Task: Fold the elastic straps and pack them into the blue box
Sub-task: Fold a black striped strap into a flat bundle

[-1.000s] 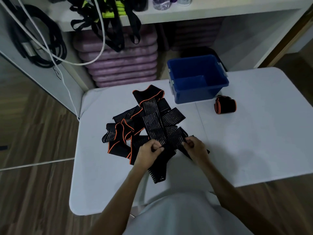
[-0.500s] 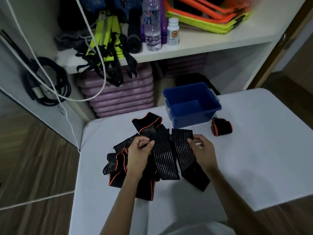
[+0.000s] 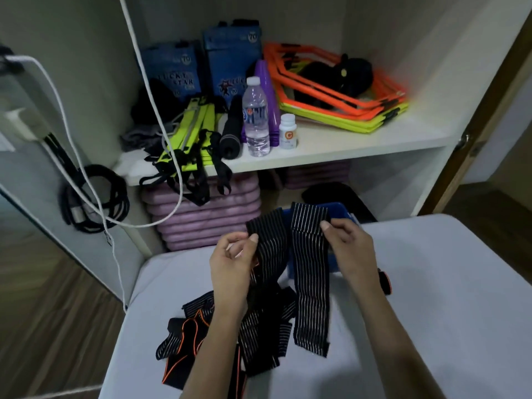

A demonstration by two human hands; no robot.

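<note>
I hold a black elastic strap [image 3: 311,277] with thin white stripes up in the air above the white table [image 3: 446,298]. My left hand [image 3: 233,263] pinches one upper end and my right hand [image 3: 349,249] pinches the other, so the strap hangs in two lengths. A pile of black straps with orange trim [image 3: 198,341] lies on the table under my left forearm. The blue box [image 3: 338,210] stands behind the raised strap, mostly hidden by it. A rolled strap [image 3: 384,282] peeks out to the right of my right wrist.
A white shelf [image 3: 331,148] behind the table carries a water bottle [image 3: 255,116], a small white pill bottle [image 3: 288,131], yellow-green straps and orange frames. Stacked pink mats [image 3: 207,217] sit under it. White and black cables [image 3: 95,197] hang at the left.
Both hands have lifted the striped strap off the pile and raised it up in front of the blue box. The camera has tilted upward, showing more of the shelf.
</note>
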